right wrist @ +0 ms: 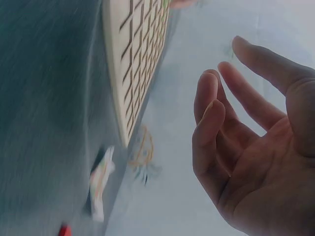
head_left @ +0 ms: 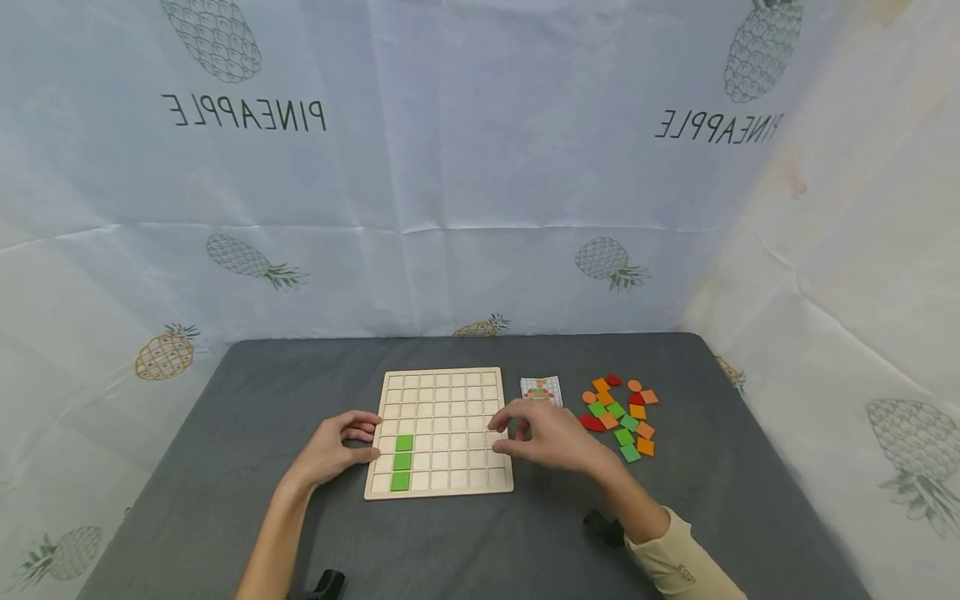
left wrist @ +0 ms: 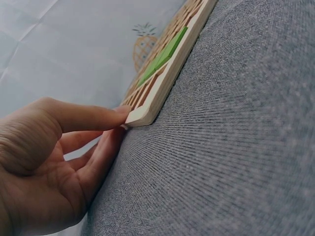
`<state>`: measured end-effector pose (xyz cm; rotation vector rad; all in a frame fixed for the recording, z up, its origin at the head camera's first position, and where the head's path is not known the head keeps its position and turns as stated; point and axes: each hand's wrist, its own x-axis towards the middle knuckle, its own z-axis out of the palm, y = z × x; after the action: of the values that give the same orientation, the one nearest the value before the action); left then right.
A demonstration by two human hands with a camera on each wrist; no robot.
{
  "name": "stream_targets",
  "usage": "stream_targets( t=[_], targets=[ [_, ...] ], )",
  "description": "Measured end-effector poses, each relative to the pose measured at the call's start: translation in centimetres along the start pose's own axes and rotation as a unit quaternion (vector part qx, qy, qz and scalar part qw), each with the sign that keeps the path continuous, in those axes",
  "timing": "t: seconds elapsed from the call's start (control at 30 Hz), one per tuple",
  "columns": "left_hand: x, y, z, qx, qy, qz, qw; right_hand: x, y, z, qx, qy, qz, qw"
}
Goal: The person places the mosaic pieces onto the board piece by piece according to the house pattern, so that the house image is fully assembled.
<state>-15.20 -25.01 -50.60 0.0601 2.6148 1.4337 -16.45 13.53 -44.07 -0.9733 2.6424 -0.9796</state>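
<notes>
A wooden grid board (head_left: 442,495) lies on the table, with a column of 3 green square tiles (head_left: 402,461) set in its lower left cells. My left hand (head_left: 328,450) holds the board's left edge; in the left wrist view the thumb (left wrist: 96,118) rests on the frame near a corner and the other fingers are at its side, partly hidden. Over the board's right edge hovers my right hand (head_left: 551,435), fingers loosely bent. The right wrist view shows nothing between that thumb and the fingers (right wrist: 206,93).
To the right lies a loose spread of red, orange and green pieces (head_left: 628,421). A small printed pattern card (head_left: 551,388), partly behind my right hand, sits beside the board. Dark grey cloth covers the table (head_left: 300,375); a pineapple-print curtain (head_left: 450,167) hangs behind it.
</notes>
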Motion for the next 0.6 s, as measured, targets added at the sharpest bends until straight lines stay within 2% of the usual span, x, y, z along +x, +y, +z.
stream_targets(
  t=[0.27, 0.6],
  targets=[
    [0.0, -0.1, 0.1, 0.0, 0.0, -0.007, 1.0, -3.2, 3.1, -2.5, 0.014, 0.027, 0.035, 0.9989],
    [0.0, 0.1, 0.1, -0.001, 0.001, -0.008, 1.0, -8.0, 6.8, -4.4, 0.021, 0.047, 0.112, 0.9924]
  ],
)
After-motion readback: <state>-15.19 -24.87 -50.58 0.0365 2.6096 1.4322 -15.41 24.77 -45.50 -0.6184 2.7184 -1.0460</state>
